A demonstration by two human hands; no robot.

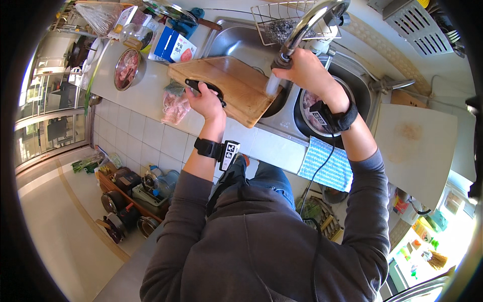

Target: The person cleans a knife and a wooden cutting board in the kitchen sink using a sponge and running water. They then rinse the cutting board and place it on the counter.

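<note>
My left hand [206, 101] grips a wooden cutting board [230, 81] by the black handle [194, 84] at its near-left side. The board is tilted over the left basin [241, 41] of the steel double sink. My right hand [307, 70] holds the spray head [283, 60] of the chrome faucet. Water [272, 83] streams from it onto the board's right end. Below my right wrist, a round metal bowl [351, 92] with pieces of raw meat [311, 100] sits in the right basin, partly hidden by my arm.
Left on the counter stand a metal bowl of meat [127, 68], a glass jar [136, 36] and a blue-and-white box [171, 45]. A pink cloth [176, 107] lies beside the board. A wire rack [264, 22] is behind the sink. A blue-striped cloth [327, 164] hangs over the front edge.
</note>
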